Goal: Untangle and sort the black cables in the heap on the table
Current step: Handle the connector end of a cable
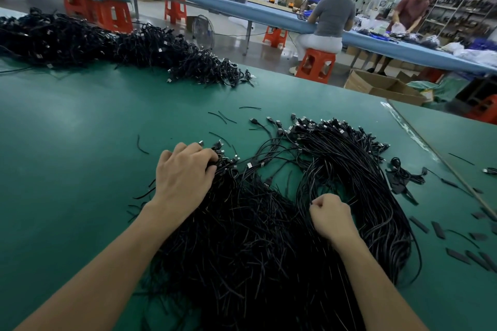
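On the matte green worktop (80,121), at 6 o'clock right in front of me, lies the heap of thin black cables (242,244). It spreads from between my forearms toward the middle of the surface. My left hand (185,172) sits at the heap's 11 o'clock edge, fingers curled down and gripping a bunch of connector ends (228,162). My right hand (332,216) rests on the heap's 3 o'clock side, clenched into a tight fist with the thumb pressed to the forefinger. It seems to pinch a few strands of the heap, though I cannot tell how many.

Just beyond that fist, toward 1 o'clock, a curved sheaf of black cables (357,169) lies with its strands side by side. Its plugs are gathered at its 12 o'clock end. Short black wire ties (222,117) are scattered at 12 o'clock. Flat black rectangular strips (438,229) lie apart from the cables at 3 to 4 o'clock.

Far off at 10 o'clock, a second long mound of black cables (121,45) runs along the worktop's far edge. Past it stand orange plastic stools (316,64). A person in a grey top (333,16) sits on one of them at a pale blue worktop (242,9).
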`<state>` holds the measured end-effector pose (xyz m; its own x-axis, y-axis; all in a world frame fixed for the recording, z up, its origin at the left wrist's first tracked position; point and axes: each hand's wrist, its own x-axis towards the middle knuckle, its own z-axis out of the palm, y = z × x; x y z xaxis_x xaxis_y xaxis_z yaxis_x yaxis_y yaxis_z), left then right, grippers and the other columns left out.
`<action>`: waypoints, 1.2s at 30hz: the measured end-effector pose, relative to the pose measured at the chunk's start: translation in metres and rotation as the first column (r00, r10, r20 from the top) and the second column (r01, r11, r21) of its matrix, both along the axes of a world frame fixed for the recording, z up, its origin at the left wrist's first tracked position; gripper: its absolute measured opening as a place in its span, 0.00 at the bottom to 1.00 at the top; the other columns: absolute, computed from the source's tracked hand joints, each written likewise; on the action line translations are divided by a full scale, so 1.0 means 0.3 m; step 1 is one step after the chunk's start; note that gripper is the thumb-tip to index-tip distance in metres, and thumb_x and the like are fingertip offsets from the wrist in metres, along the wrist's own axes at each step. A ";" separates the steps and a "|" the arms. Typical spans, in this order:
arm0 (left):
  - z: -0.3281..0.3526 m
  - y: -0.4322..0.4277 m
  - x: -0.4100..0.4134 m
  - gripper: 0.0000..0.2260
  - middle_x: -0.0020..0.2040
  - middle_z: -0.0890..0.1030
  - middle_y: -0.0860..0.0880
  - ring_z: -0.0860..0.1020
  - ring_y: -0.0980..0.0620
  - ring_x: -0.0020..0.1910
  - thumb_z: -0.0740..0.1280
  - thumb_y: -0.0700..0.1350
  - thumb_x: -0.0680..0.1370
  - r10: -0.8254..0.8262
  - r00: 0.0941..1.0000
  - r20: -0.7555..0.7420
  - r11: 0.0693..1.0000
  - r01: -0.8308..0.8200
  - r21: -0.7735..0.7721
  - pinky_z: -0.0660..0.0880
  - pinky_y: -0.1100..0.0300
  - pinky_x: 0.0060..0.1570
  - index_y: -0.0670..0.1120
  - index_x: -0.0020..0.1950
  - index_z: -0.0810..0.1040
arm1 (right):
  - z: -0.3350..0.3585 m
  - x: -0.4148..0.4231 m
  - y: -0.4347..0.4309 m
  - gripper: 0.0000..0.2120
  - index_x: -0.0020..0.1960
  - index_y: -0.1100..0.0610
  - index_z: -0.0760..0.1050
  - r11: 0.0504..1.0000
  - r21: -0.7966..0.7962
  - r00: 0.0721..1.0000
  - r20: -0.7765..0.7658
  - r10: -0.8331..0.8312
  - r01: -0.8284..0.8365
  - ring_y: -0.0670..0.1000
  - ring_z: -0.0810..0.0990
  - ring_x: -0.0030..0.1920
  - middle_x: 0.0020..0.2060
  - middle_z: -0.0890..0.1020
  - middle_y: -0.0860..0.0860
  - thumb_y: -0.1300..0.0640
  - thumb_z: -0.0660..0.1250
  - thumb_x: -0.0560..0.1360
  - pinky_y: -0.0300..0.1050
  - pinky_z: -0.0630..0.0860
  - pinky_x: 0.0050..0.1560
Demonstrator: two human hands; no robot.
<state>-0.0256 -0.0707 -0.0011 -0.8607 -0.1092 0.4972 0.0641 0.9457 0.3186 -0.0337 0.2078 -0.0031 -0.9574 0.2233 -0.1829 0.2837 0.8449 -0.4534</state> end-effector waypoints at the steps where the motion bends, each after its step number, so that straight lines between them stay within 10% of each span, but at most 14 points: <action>1: -0.001 0.004 0.002 0.08 0.51 0.82 0.53 0.77 0.47 0.52 0.72 0.49 0.76 0.009 1.000 0.003 1.000 -0.009 -0.004 0.70 0.50 0.54 0.53 0.55 0.83 | 0.005 -0.002 0.002 0.13 0.36 0.57 0.69 0.999 -0.048 1.000 -0.027 -0.010 0.008 0.54 0.71 0.30 0.39 0.80 0.56 0.61 0.58 0.79 0.42 0.66 0.30; 8: 0.040 0.100 0.062 0.04 0.44 0.81 0.52 0.77 0.53 0.44 0.73 0.44 0.75 -0.243 0.957 -0.159 0.967 0.252 0.039 0.76 0.54 0.49 0.47 0.49 0.82 | 0.058 0.015 -0.092 0.13 0.35 0.56 0.62 0.955 -0.296 0.989 -0.139 -0.055 0.011 0.50 0.63 0.29 0.28 0.67 0.49 0.59 0.54 0.78 0.46 0.62 0.32; 14: 0.059 0.204 0.087 0.19 0.45 0.82 0.57 0.80 0.60 0.42 0.72 0.48 0.76 -0.615 0.770 0.172 0.723 0.463 0.512 0.78 0.63 0.46 0.50 0.65 0.73 | 0.222 0.120 -0.233 0.21 0.31 0.53 0.68 0.927 -0.182 0.846 -0.493 0.202 -0.328 0.41 0.69 0.24 0.23 0.71 0.45 0.49 0.62 0.81 0.33 0.65 0.26; 17: 0.022 0.236 0.071 0.16 0.52 0.82 0.52 0.81 0.55 0.50 0.70 0.41 0.77 -0.609 0.782 0.131 0.669 0.418 0.615 0.76 0.70 0.49 0.43 0.64 0.76 | 0.308 0.242 -0.344 0.16 0.35 0.54 0.73 0.749 -0.192 0.716 -0.510 0.476 -0.634 0.41 0.74 0.31 0.29 0.76 0.45 0.49 0.63 0.80 0.33 0.69 0.34; 21: 0.007 0.274 0.068 0.13 0.46 0.82 0.53 0.80 0.59 0.47 0.63 0.57 0.80 -0.571 0.818 -0.069 0.517 0.424 0.743 0.76 0.67 0.48 0.63 0.64 0.76 | 0.352 0.369 -0.431 0.15 0.40 0.52 0.74 0.492 -0.169 0.513 -0.426 0.745 -0.854 0.45 0.77 0.36 0.33 0.78 0.46 0.45 0.59 0.79 0.46 0.75 0.40; 26: 0.069 0.194 0.037 0.14 0.48 0.82 0.52 0.81 0.50 0.49 0.53 0.55 0.85 -0.229 0.940 -0.251 0.395 0.326 0.859 0.81 0.55 0.45 0.58 0.54 0.79 | 0.353 0.334 -0.326 0.14 0.33 0.55 0.72 0.695 -0.164 0.659 -0.523 0.540 -0.700 0.46 0.72 0.27 0.25 0.74 0.47 0.46 0.62 0.72 0.48 0.73 0.29; 30: 0.145 0.137 0.044 0.15 0.52 0.81 0.48 0.82 0.51 0.50 0.50 0.55 0.84 -0.123 0.866 -0.485 0.254 0.500 0.828 0.80 0.56 0.52 0.52 0.59 0.75 | 0.353 0.278 -0.160 0.15 0.28 0.54 0.70 0.876 -0.194 0.747 -0.620 0.241 -0.443 0.42 0.66 0.22 0.21 0.72 0.45 0.50 0.65 0.72 0.34 0.63 0.22; 36: 0.221 0.122 0.083 0.04 0.29 0.71 0.55 0.67 0.57 0.27 0.65 0.50 0.81 -0.087 0.777 -0.624 0.641 0.523 0.562 0.64 0.64 0.25 0.55 0.46 0.76 | 0.261 0.175 0.020 0.21 0.29 0.55 0.62 0.997 0.069 0.868 -0.491 0.072 -0.043 0.50 0.62 0.24 0.22 0.68 0.50 0.53 0.64 0.77 0.46 0.64 0.27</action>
<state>-0.0007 -0.0341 0.0651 -0.5510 -0.3742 0.7458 0.6561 0.3580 0.6644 0.0187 0.2137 0.0753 -0.9314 0.1609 0.3265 -0.0145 0.8799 -0.4749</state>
